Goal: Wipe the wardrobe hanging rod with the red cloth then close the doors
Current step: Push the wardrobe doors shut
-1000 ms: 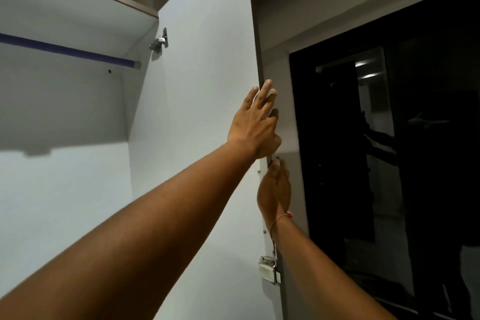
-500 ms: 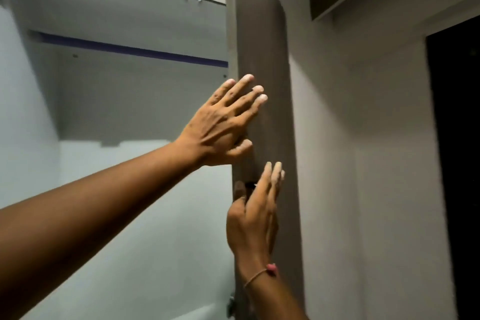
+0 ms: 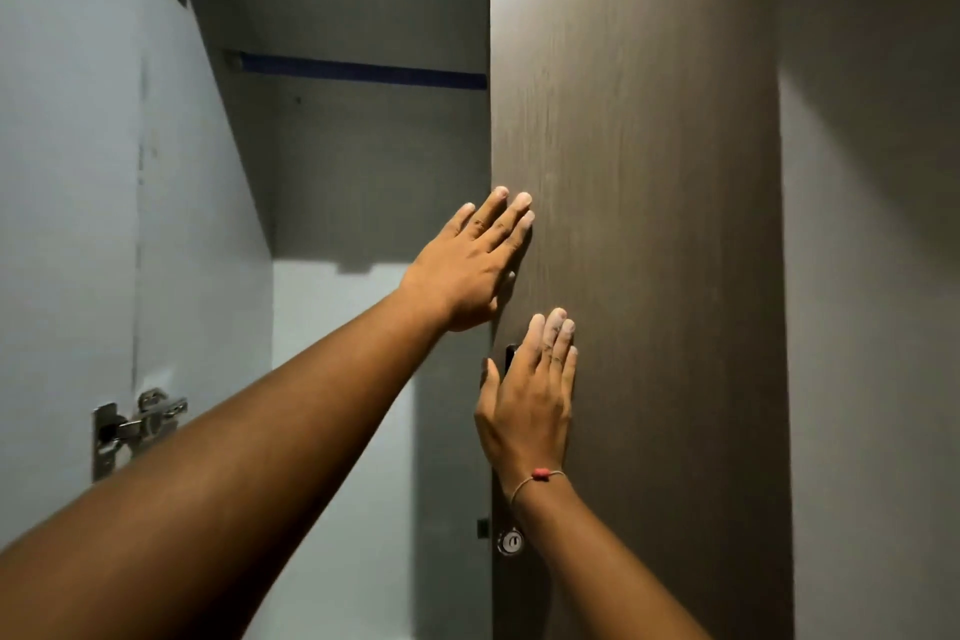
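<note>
Head view: left hand (image 3: 467,270) and right hand (image 3: 530,405), each grip spread flat, press the brown door (image 3: 649,224).

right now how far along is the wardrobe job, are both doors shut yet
Not yet. Neither hand holds the red cloth, so wiping the blue hanging rod looks finished. In hand: the left hand and right hand press flat on the dark brown wood-grain right door, nearly shut. Left: the pale grey left door stands open.
</note>
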